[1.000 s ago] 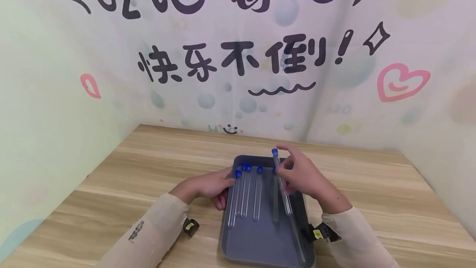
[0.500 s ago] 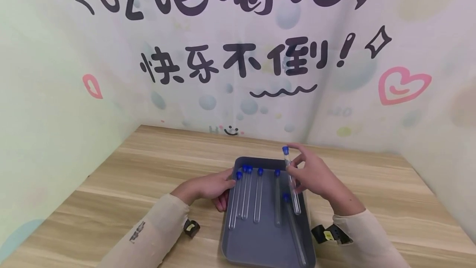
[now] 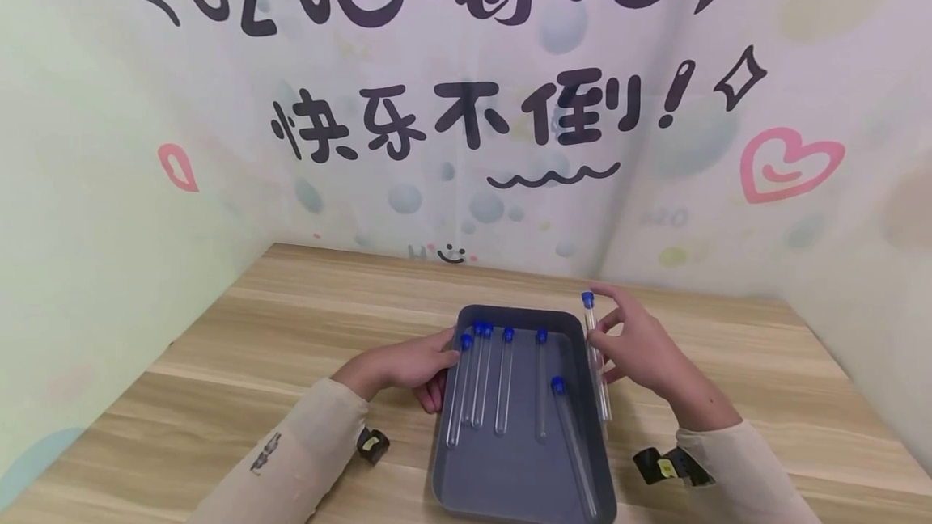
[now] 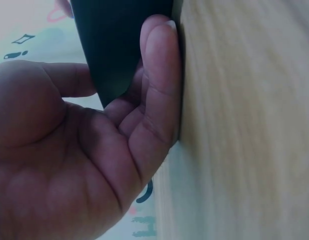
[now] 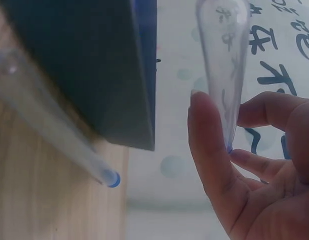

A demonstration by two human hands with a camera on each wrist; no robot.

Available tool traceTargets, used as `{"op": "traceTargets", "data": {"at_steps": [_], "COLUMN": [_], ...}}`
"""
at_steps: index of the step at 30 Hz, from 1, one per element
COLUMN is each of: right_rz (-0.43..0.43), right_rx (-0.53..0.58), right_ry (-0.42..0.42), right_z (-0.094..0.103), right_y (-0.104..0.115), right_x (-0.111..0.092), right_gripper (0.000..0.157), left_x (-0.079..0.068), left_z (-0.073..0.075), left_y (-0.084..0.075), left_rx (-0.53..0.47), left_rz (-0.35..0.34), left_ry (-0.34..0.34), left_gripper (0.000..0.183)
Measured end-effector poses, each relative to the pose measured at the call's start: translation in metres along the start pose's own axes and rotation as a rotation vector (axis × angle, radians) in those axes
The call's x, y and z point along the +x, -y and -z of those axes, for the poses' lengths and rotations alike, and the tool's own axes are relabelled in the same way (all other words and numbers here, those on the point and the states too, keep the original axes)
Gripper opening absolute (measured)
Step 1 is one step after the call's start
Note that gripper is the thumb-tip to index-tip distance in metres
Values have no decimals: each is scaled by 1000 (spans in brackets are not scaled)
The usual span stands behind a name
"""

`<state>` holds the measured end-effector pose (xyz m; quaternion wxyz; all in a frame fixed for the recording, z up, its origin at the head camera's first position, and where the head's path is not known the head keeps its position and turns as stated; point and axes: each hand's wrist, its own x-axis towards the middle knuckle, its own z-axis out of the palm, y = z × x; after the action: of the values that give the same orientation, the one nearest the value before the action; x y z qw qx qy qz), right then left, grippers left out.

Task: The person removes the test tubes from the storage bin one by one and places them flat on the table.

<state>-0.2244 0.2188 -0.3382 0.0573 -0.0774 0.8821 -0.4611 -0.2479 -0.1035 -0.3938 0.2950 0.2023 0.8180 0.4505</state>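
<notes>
A dark grey tray (image 3: 510,471) holds several clear test tubes with blue caps, including a slanted test tube (image 3: 575,451) near its right wall. My left hand (image 3: 409,362) grips the tray's left edge, thumb at the rim; in the left wrist view, fingers (image 4: 162,70) curl against the dark tray wall (image 4: 122,37). Just outside the right wall, my right hand (image 3: 644,350) pinches a capped test tube (image 3: 589,318) near its blue cap, the tube tilted. Seen from the right wrist, another test tube (image 5: 59,122) lies on the table beside the tray; the head view mostly hides it.
The wood-grain table (image 3: 291,306) runs back to a printed cloth backdrop (image 3: 451,209) with dark lettering. Side walls of similar cloth stand left and right. Wrist-worn black cameras sit under both sleeves.
My right hand has carried the test tube rightward, from over the tray to beyond its right wall. The slanted tube in the tray is now uncovered. My left hand stays on the edge.
</notes>
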Motion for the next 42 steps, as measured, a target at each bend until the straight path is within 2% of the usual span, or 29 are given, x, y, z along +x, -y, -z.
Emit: {"op": "traceTargets", "data": {"at_steps": [13,25,42], "right_rz": [-40,-111,-128], "right_rx": [-13,-60,-105], "right_ry": [-19,26,93], "right_z": [5,3,3], "right_y": [-22,-36,-49], "right_x": [3,5,5], "right_gripper": [72,71,66], "left_x": [-3,-3,-2], "left_z": [0,0,0], "left_y": [0,0,-1], "left_rx": [-26,-22,-27], "left_rz": [-1,-9,-5], "left_ry": [-8,-2,-4], "left_gripper": [48,48,49]}}
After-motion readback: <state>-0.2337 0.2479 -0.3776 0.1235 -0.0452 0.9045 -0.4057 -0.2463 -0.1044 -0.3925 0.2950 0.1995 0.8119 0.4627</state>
